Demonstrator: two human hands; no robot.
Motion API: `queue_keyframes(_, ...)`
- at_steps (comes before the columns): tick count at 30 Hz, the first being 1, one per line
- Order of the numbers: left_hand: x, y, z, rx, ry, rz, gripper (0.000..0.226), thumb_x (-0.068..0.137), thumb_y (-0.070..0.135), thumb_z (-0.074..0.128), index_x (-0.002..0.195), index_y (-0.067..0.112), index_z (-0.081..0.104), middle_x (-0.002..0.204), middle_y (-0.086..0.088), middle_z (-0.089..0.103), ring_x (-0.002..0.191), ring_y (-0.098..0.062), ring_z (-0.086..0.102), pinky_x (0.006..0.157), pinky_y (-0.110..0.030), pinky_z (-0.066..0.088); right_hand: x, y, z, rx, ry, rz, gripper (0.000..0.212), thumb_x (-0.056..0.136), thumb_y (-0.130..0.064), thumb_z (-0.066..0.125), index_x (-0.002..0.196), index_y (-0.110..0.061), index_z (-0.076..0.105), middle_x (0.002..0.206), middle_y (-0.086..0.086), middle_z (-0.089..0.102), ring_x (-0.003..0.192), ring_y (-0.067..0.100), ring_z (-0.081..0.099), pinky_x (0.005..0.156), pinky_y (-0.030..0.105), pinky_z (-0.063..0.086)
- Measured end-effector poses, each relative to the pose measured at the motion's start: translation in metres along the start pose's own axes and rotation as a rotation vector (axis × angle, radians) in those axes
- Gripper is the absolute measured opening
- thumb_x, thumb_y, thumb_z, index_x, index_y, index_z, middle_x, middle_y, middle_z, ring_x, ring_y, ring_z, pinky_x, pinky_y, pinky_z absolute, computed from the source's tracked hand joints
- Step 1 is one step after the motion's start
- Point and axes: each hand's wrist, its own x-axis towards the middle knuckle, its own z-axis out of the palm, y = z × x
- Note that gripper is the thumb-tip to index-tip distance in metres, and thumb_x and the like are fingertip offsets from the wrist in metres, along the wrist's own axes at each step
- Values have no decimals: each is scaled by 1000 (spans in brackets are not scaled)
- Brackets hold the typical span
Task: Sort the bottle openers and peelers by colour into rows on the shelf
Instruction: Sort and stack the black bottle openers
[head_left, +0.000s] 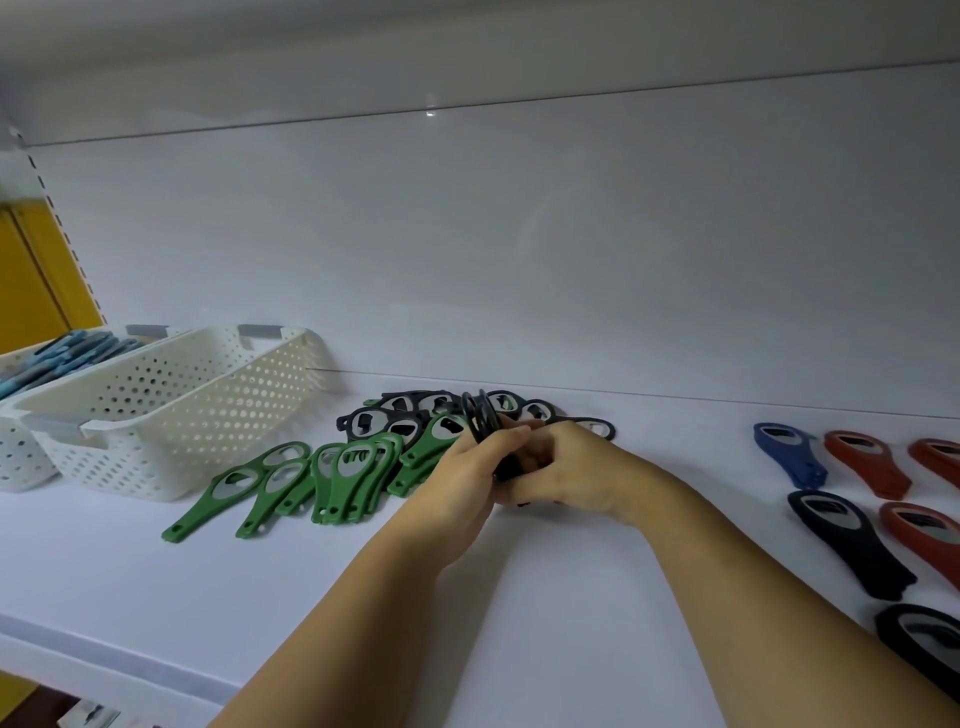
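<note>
My left hand (462, 475) and right hand (579, 457) both have their fingers (511, 432) curled tight round a thick bundle of black openers (480, 415), held on edge over the shelf (571, 613). If my grip slackens, I judge the bundle could fan out and spill onto the green openers (343, 467) just left of my fingers — mixing the colours. Loose black ones (410, 411) lie right behind my fingers — a careless lift might drag them askew.
</note>
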Motion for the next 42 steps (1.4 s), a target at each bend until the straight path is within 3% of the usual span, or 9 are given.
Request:
queue_keyframes(5,-2,-3,3,83,-118,-1,45,74,11,57,119,10,51,101,-7,64,90,-17,61,74,-31,48,0,8,0,-69,27,-19,17,74,-12,75,88,-19,72,84,5,73,83,17,69,84,37,56)
queue_keyframes(11,-4,-1,-1,171,-82,231,70,85,2,64,129,50,39,126,1,61,110,-9,60,97,-26,47,-1,11,-4,-85,99,-11,11,71,-22,78,71,-22,67,70,4,66,66,12,61,70,32,53)
queue_keyframes(15,-1,-5,-3,331,30,289,73,77,-2,72,124,48,47,111,-2,68,97,-7,66,86,-22,50,-1,17,0,-119,94,2,34,64,-30,77,96,-23,71,94,6,73,95,22,68,89,47,54)
queue_keyframes(20,4,-8,-5,395,52,281,63,71,-3,78,111,42,57,103,0,71,93,-14,70,84,-31,55,1,22,3,-165,97,-2,41,63,-29,81,102,-35,69,92,-14,72,90,2,66,87,35,55)
queue_keyframes(24,5,-8,-5,346,66,269,54,70,-7,77,106,32,62,95,-4,73,89,-22,71,84,-39,56,-3,17,-3,-80,38,7,21,69,-23,80,70,-40,69,68,-19,66,67,-3,61,68,19,50)
queue_keyframes(26,6,-7,-5,334,45,249,50,71,-8,75,105,27,62,93,-5,72,86,-20,71,81,-35,57,-4,19,-8,-54,24,27,30,72,-19,80,53,-36,64,58,-15,58,58,2,55,63,18,44)
queue_keyframes(32,5,-2,-11,266,-21,204,42,68,-7,75,102,17,63,88,-9,72,79,-19,71,73,-29,57,-4,19,-9,-102,-5,56,19,69,-26,83,63,-19,66,67,-2,62,64,8,54,66,24,41)
queue_keyframes(36,5,-2,-13,169,-54,166,40,61,12,75,100,13,64,82,-6,74,78,-19,71,72,-32,59,-6,12,-13,-98,-38,102,33,71,-34,81,73,-4,66,64,1,55,62,11,48,64,27,36)
queue_keyframes(42,8,-6,-17,-38,-60,41,35,72,16,76,103,8,62,89,-12,73,84,-24,71,72,-35,59,-8,1,-11,6,-30,175,51,80,-15,73,35,-21,52,39,-15,39,38,1,35,42,13,29)
